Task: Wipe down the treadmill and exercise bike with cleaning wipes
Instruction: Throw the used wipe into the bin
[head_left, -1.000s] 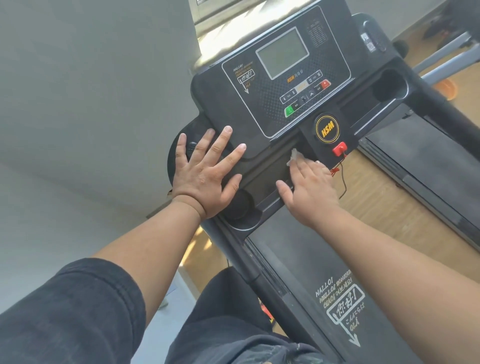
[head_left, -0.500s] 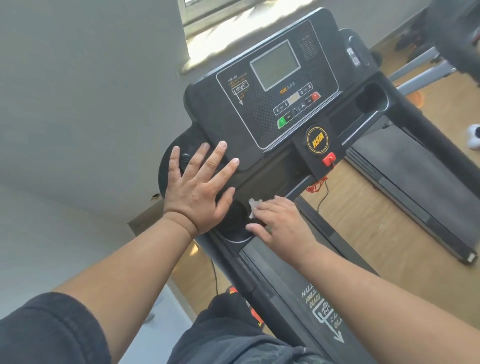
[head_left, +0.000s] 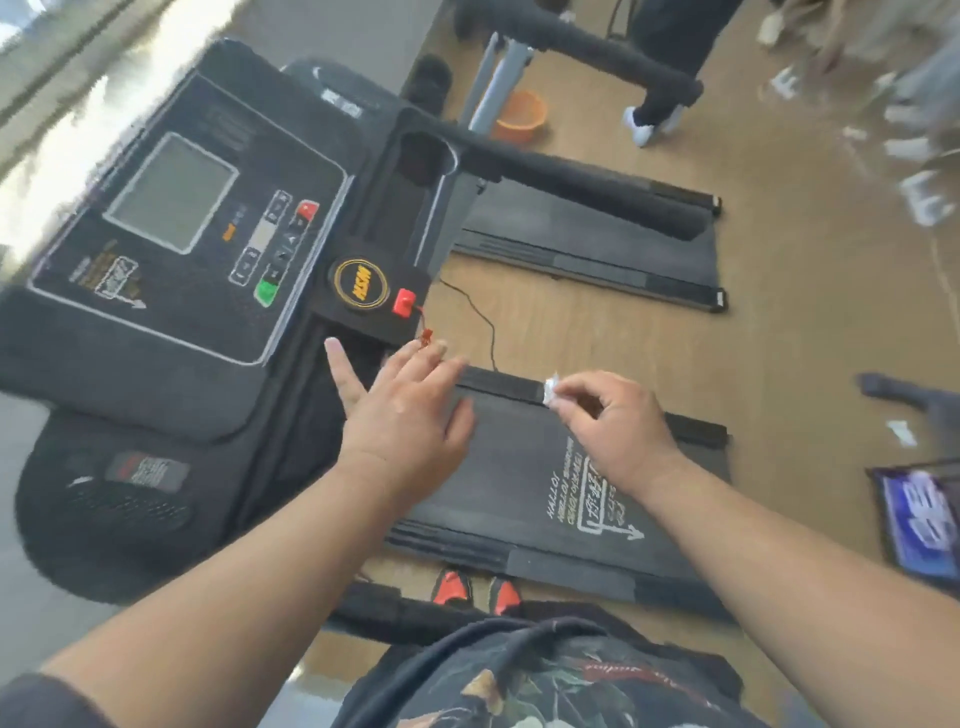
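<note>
The black treadmill console (head_left: 182, 249) with its grey screen fills the left of the view, and its belt (head_left: 530, 483) lies below my hands. My left hand (head_left: 405, 400) hovers with straight spread fingers just off the console's lower edge, touching nothing that I can make out. My right hand (head_left: 613, 421) is lifted above the belt and pinches a small crumpled white wipe (head_left: 549, 389) between its fingertips. A red safety key (head_left: 404, 302) sits under the round HSM badge.
A second treadmill belt (head_left: 587, 244) and padded handrail (head_left: 582, 176) lie to the right. An orange bucket (head_left: 522, 117) stands on the wooden floor. Another person's legs and white shoes (head_left: 649, 124) are at the top. A blue packet (head_left: 919, 519) lies at the right edge.
Both hands have come off the console. My left hand lifted from its left side and moved right. My right hand drew back over the belt with the wipe. The view swung right.
</note>
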